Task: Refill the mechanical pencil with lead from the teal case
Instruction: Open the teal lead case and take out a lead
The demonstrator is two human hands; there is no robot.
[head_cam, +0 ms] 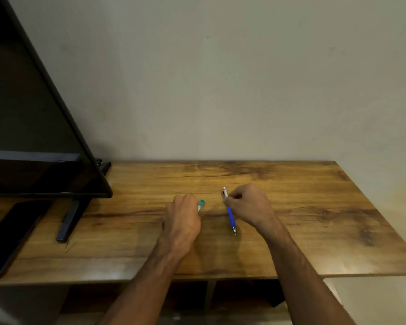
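The wooden desk (302,184) bears a dark screen (33,137) far left of the left hand (182,218), with a black phone (10,238) lying flat below it. The left hand curls around the teal case (201,205), whose end pokes out beside its knuckles. Just beside it, the right hand (250,205) pinches the mechanical pencil (230,215) near its white top, tip pointing toward the person.

Two slim, bare forearms, the left forearm (150,277) and the right forearm (298,266), show uncovered from the near edge to the wrists. The left hand (182,219) has faint tendon ridges across its back; the right hand (250,205) shows rounded knuckles.
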